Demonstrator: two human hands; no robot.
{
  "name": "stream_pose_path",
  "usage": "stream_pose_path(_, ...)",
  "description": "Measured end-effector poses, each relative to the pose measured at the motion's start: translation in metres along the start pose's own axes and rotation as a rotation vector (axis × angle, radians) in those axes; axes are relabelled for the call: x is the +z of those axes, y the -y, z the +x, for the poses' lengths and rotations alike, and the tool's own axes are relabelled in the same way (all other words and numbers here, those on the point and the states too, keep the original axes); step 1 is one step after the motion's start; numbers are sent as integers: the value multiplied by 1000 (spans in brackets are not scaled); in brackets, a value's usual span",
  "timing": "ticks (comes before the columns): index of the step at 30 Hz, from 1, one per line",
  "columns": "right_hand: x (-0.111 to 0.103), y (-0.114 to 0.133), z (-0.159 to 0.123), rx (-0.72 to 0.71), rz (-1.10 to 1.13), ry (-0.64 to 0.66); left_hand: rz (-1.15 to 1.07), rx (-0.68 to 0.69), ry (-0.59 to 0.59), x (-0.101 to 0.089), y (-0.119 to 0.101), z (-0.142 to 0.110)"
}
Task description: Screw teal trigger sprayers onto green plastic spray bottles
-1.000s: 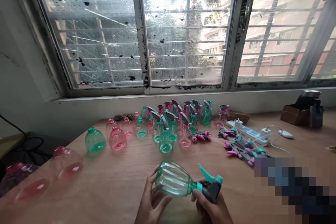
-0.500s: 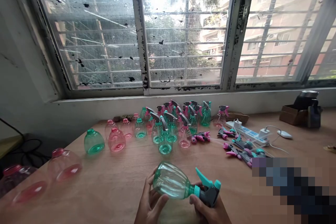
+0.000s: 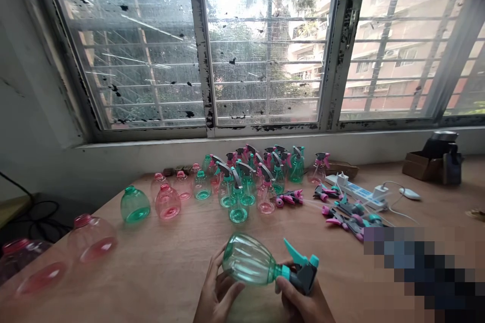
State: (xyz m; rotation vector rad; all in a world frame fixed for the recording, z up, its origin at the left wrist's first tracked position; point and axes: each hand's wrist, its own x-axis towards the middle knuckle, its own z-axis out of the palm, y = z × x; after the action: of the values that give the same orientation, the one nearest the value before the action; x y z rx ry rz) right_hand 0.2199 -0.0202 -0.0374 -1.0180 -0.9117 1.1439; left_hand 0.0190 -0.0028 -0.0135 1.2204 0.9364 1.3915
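A clear green spray bottle [image 3: 248,261] lies sideways above the wooden table [image 3: 170,267], held between both my hands. My left hand [image 3: 216,295] cups its ribbed body from below. My right hand [image 3: 301,303] grips the grey and teal trigger head [image 3: 303,271] at the bottle's neck, with the teal trigger pointing up and back.
Several assembled green and pink spray bottles [image 3: 250,179] stand near the window wall. Headless green [image 3: 134,205] and pink bottles [image 3: 167,202] stand to the left. Loose trigger heads [image 3: 348,217] lie at the right by a white power strip [image 3: 358,193]. A cardboard box [image 3: 432,164] sits far right.
The bottle has shifted only slightly in my hands, dipping a little toward me and turning a touch. Both hands keep their hold.
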Motion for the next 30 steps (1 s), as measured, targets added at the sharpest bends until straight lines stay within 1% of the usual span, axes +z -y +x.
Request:
stream_pose_path(3, 1, 1, 0, -25, -23, -15, 13, -3, -1, 0, 0, -1)
stream_pose_path(6, -1, -1, 0, -44, -45, 1, 22, -19, -4, 2, -4, -2)
stream_pose_path(11, -2, -5, 0, -12, -32, 28, 30, -51, -35, 6, -13, -5)
stream_pose_path(13, -1, -5, 0, -11, -31, 34, 37, -48, -57, 7, -15, -5)
stream_pose_path(17, -1, -5, 0, -23, -47, 38, 43, -12, -65, 7, -15, -3)
stream_pose_path(22, -4, -6, 2, -33, -31, 39, 12, 4, -17, 2, -5, 0)
stream_pose_path(25, -4, -7, 2, -48, -26, 36, 35, 4, 9, -1, -1, 0)
stream_pose_path(30, -4, -10, 2, -23, -7, 8, 53, -39, 16, 1, -7, -3)
